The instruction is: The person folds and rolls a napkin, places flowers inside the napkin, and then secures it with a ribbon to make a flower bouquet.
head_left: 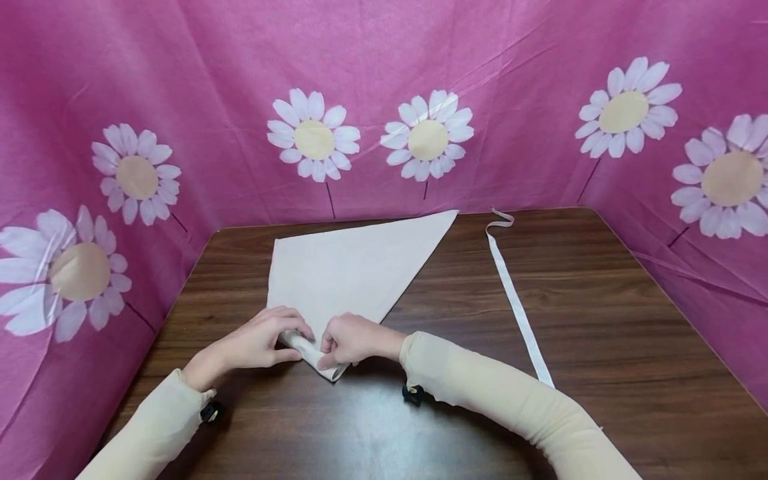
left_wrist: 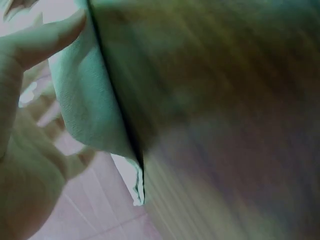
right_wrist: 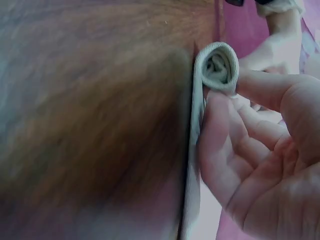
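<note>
A cream cloth (head_left: pixel 336 280) lies on the table, flat at its far part and rolled up along its near edge. My left hand (head_left: pixel 264 339) holds the left part of the roll (left_wrist: pixel 87 95), thumb on the near side and fingers curled over the far side. At the roll's right end, my right hand (head_left: pixel 354 339) grips it, with the thumb on the near side and bent fingers behind. In the right wrist view, the coiled end of the roll (right_wrist: pixel 220 65) shows its layers, right at the fingertips.
A narrow white ribbon (head_left: pixel 516 293) stretches across the right side of the brown wooden table (head_left: pixel 630 320), curled at its far end and passing behind the right sleeve (head_left: pixel 498 380). Pink fabric (head_left: pixel 372 40) with large daisies hangs around the table's back and sides.
</note>
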Available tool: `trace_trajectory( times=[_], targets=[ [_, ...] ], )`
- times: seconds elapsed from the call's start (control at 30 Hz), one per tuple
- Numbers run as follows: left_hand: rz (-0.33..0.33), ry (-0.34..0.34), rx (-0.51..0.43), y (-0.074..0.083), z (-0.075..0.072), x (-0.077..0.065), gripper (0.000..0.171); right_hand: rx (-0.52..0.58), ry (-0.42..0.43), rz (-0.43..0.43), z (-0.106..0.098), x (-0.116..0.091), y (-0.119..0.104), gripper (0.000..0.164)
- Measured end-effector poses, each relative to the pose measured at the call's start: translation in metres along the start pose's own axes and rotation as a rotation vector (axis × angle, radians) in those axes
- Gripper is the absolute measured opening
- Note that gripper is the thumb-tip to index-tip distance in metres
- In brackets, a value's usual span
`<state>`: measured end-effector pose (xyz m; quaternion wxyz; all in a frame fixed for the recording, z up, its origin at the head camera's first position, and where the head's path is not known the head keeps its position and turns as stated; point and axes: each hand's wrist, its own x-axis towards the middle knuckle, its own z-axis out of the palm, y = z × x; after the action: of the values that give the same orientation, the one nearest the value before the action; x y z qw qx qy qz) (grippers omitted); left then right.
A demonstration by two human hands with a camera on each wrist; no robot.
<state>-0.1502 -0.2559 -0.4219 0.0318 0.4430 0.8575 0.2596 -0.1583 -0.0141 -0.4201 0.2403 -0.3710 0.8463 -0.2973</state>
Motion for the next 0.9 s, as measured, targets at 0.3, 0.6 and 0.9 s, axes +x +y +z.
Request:
trace_trajectory(
  times=[0.3,0.6,0.9],
  targets=[
    [0.031,0.019,-0.014,0.0,0.006,0.006,0.021,0.268,-0.034,0.151,-0.005,-0.007,0.012,0.011],
    [-0.06,-0.059,-0.084,0.003,0.003,0.012,0.017,0.298,-0.017,0.182,-0.008,-0.011,0.013,0.01],
    [-0.126,-0.17,-0.15,0.007,0.001,0.025,0.011,0.05,0.04,0.108,-0.007,-0.021,0.01,0.024]
  ],
)
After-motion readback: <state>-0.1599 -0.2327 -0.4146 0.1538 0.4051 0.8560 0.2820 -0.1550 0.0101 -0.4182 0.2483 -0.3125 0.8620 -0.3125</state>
